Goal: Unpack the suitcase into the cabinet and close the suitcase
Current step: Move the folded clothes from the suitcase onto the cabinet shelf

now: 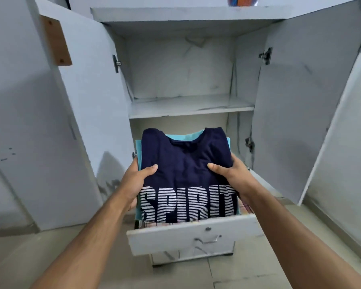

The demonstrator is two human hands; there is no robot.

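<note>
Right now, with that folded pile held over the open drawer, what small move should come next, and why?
Probably lower the stack of folded shirts into the drawer and let go: the left hand and right hand grip its sides, it hangs above the pulled-out drawer, and both cabinet doors stand open.

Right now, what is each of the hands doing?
Left hand: grips the left side of the folded clothes stack, thumb on the navy SPIRIT T-shirt.
Right hand: grips the stack's right side, thumb on top.

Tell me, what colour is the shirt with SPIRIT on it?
Dark navy blue shirt, with white striped letters. The head view shows it plainly.
</note>
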